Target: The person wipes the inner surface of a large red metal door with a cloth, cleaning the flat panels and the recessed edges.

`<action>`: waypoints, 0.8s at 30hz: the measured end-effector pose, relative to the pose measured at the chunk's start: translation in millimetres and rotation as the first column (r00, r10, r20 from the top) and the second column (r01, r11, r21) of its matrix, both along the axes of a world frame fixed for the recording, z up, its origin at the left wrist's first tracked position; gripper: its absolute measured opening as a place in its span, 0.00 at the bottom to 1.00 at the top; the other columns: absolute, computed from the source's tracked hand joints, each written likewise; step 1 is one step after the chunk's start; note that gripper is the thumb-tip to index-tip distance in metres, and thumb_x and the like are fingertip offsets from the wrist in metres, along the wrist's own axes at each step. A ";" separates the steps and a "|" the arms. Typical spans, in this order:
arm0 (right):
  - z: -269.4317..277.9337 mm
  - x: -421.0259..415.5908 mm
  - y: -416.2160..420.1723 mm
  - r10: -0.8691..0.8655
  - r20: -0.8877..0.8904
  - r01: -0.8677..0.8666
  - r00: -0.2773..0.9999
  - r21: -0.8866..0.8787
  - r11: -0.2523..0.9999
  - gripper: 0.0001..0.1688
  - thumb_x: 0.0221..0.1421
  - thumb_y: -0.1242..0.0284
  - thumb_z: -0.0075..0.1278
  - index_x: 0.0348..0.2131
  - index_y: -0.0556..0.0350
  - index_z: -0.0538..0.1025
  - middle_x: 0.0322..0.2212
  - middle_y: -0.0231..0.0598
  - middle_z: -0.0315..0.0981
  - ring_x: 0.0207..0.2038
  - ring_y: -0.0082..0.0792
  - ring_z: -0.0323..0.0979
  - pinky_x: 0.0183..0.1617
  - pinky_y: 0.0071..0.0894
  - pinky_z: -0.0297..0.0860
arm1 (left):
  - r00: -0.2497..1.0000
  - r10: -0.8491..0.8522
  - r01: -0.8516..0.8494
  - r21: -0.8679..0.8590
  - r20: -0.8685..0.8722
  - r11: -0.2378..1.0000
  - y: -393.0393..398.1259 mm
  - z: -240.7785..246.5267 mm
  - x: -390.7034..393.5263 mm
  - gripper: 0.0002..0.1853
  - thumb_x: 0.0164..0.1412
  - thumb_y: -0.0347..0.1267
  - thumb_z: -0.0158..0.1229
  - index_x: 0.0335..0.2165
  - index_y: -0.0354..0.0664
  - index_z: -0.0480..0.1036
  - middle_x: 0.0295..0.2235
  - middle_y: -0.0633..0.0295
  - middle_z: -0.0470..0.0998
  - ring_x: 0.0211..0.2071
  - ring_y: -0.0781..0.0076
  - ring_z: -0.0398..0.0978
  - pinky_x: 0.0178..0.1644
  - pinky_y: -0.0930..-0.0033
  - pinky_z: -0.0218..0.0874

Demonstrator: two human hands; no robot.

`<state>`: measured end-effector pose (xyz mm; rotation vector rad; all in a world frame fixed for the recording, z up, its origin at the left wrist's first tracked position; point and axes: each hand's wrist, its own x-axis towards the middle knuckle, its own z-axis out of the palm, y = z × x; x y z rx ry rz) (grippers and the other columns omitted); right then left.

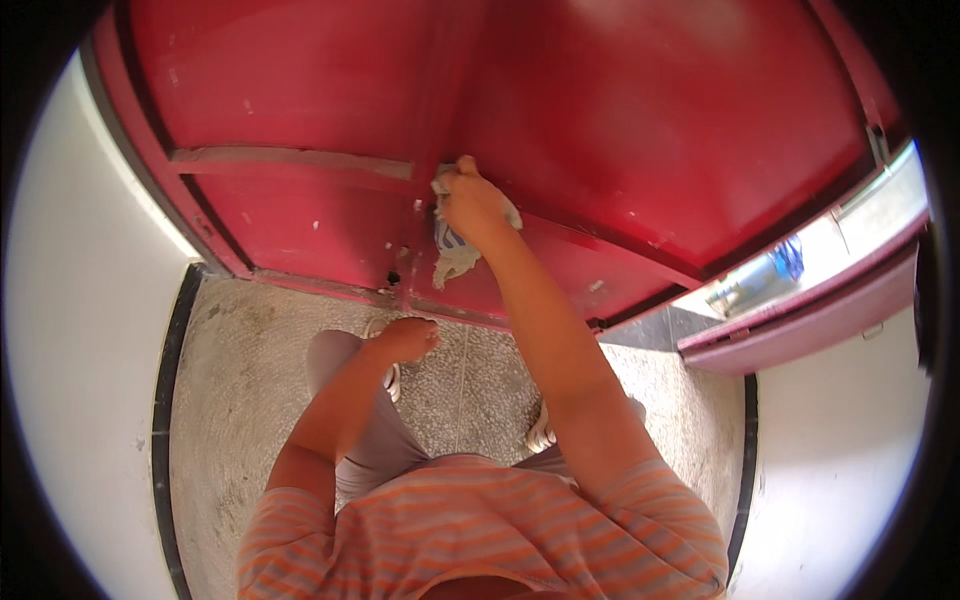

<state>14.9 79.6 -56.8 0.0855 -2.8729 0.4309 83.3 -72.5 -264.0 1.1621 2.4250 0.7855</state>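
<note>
My right hand (474,201) grips a crumpled, pale cloth (454,266) with a blue mark on it. The cloth rests against a red panelled door (637,112), beside the vertical seam near its middle. Part of the cloth hangs below my fingers. Dust covers the ledge of a horizontal rail (300,159) just left of this hand. Lower down, my left hand (409,339) hovers over my knee with its fingers curled. I see nothing in it, though the inside of the palm is hidden.
Pebbled floor (457,405) lies under my feet. White walls stand on both sides, the left wall (82,300) with a black skirting strip. At right, a gap beside the door shows bright ground and a blue object (787,257). A pinkish-red door edge (810,330) juts in there.
</note>
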 end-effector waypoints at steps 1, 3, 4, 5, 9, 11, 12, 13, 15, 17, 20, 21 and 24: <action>1.4 -0.9 6.8 0.069 0.008 -0.070 0.998 0.008 0.998 0.13 0.43 0.79 0.44 0.34 0.56 0.73 0.43 0.39 0.63 0.42 0.44 0.67 0.45 0.38 0.65 | 1.000 -0.008 0.009 0.003 -0.011 1.000 -0.8 0.9 -2.7 0.15 0.52 0.42 0.52 0.27 0.41 0.69 0.25 0.52 0.73 0.30 0.51 0.71 0.32 0.54 0.61; 3.5 -3.6 17.7 0.141 0.029 -0.139 0.990 -0.049 0.989 0.14 0.44 0.80 0.43 0.34 0.55 0.73 0.44 0.37 0.63 0.43 0.41 0.67 0.45 0.37 0.65 | 0.999 -0.017 0.016 0.017 0.044 1.000 -0.2 -6.2 -4.3 0.14 0.53 0.42 0.52 0.27 0.41 0.69 0.26 0.53 0.73 0.30 0.52 0.71 0.32 0.54 0.60; 3.7 -3.4 21.2 0.142 0.050 -0.135 0.989 -0.119 0.984 0.15 0.44 0.80 0.42 0.34 0.55 0.73 0.44 0.36 0.62 0.44 0.40 0.66 0.46 0.36 0.65 | 0.998 -0.028 0.028 0.000 0.063 1.000 1.6 -4.3 -3.9 0.14 0.53 0.42 0.52 0.27 0.41 0.69 0.26 0.53 0.73 0.30 0.53 0.71 0.32 0.55 0.60; 5.0 -1.9 28.0 0.146 0.069 -0.131 0.987 -0.190 0.973 0.15 0.44 0.81 0.41 0.35 0.54 0.73 0.45 0.36 0.62 0.44 0.39 0.66 0.46 0.36 0.64 | 0.996 -0.038 0.040 -0.018 0.082 0.999 5.4 -2.3 -4.8 0.14 0.53 0.42 0.52 0.27 0.41 0.69 0.26 0.53 0.73 0.30 0.53 0.71 0.33 0.55 0.60; 1.6 15.7 87.5 0.031 0.053 -0.018 0.998 -0.232 0.972 0.21 0.44 0.83 0.38 0.39 0.57 0.72 0.37 0.39 0.67 0.40 0.36 0.68 0.46 0.27 0.62 | 0.993 -0.056 0.065 -0.086 0.103 0.994 6.9 7.6 -4.9 0.15 0.54 0.42 0.52 0.33 0.41 0.71 0.30 0.54 0.74 0.33 0.58 0.72 0.36 0.59 0.62; -27.9 28.5 160.2 -0.047 -0.039 0.032 0.998 -0.333 0.942 0.18 0.44 0.79 0.43 0.38 0.51 0.73 0.38 0.37 0.69 0.44 0.38 0.67 0.46 0.30 0.63 | 0.992 -0.069 0.082 -0.125 0.105 0.989 12.7 10.6 -5.5 0.15 0.54 0.42 0.52 0.33 0.41 0.71 0.29 0.54 0.75 0.32 0.57 0.73 0.35 0.59 0.62; -32.2 42.5 181.1 -0.065 -0.087 0.024 0.994 -0.404 0.914 0.18 0.42 0.80 0.42 0.37 0.55 0.73 0.35 0.39 0.69 0.42 0.37 0.68 0.45 0.28 0.63 | 0.992 -0.058 0.074 -0.148 0.111 0.986 9.6 8.6 -5.6 0.16 0.54 0.42 0.52 0.33 0.41 0.71 0.29 0.54 0.75 0.32 0.57 0.73 0.35 0.59 0.62; -35.8 58.8 199.2 -0.083 -0.136 0.009 0.987 -0.475 0.880 0.19 0.41 0.80 0.41 0.37 0.58 0.73 0.33 0.41 0.69 0.41 0.36 0.69 0.45 0.27 0.63 | 0.992 -0.035 0.053 -0.151 0.123 0.987 4.2 5.4 -4.7 0.15 0.54 0.42 0.52 0.31 0.41 0.71 0.28 0.54 0.74 0.32 0.57 0.72 0.35 0.59 0.62; -44.4 86.9 249.4 -0.113 -0.265 -0.026 0.958 -0.469 0.883 0.20 0.39 0.81 0.40 0.37 0.63 0.73 0.31 0.43 0.69 0.39 0.34 0.69 0.44 0.25 0.62 | 0.991 -0.010 0.030 -0.146 0.136 0.989 1.9 0.8 -3.7 0.14 0.53 0.42 0.52 0.27 0.41 0.70 0.27 0.54 0.74 0.31 0.56 0.72 0.35 0.58 0.61; -47.6 111.5 287.3 -0.214 -0.238 0.073 0.947 -0.488 0.870 0.22 0.38 0.83 0.39 0.37 0.64 0.73 0.33 0.45 0.69 0.40 0.37 0.69 0.45 0.25 0.62 | 0.995 -0.009 0.023 -0.143 0.100 0.989 -2.1 -0.2 -1.3 0.14 0.53 0.42 0.52 0.28 0.42 0.70 0.27 0.54 0.74 0.31 0.56 0.72 0.35 0.58 0.61; -61.9 139.3 352.2 -0.376 -0.294 0.223 0.879 -0.445 0.867 0.21 0.39 0.82 0.40 0.36 0.64 0.74 0.35 0.44 0.70 0.40 0.37 0.69 0.46 0.27 0.63 | 0.996 -0.033 0.046 -0.158 0.084 0.986 3.1 1.1 -0.1 0.14 0.53 0.42 0.52 0.28 0.42 0.70 0.27 0.55 0.74 0.31 0.56 0.72 0.34 0.57 0.61; -64.9 144.5 368.2 -0.441 -0.260 0.233 0.859 -0.567 0.790 0.20 0.39 0.81 0.40 0.36 0.63 0.75 0.35 0.44 0.70 0.40 0.38 0.69 0.46 0.28 0.63 | 0.995 -0.045 0.059 -0.162 0.086 0.985 7.8 1.6 -1.0 0.14 0.53 0.42 0.52 0.28 0.42 0.70 0.27 0.55 0.74 0.31 0.56 0.72 0.34 0.57 0.61; -61.0 139.8 374.5 -0.407 -0.149 0.432 0.901 0.225 0.873 0.17 0.40 0.82 0.41 0.33 0.62 0.75 0.34 0.45 0.70 0.38 0.38 0.69 0.44 0.29 0.64 | 0.996 -0.084 0.085 -0.176 0.011 0.981 19.3 0.1 0.8 0.14 0.52 0.42 0.52 0.28 0.42 0.71 0.28 0.54 0.74 0.32 0.56 0.72 0.35 0.57 0.61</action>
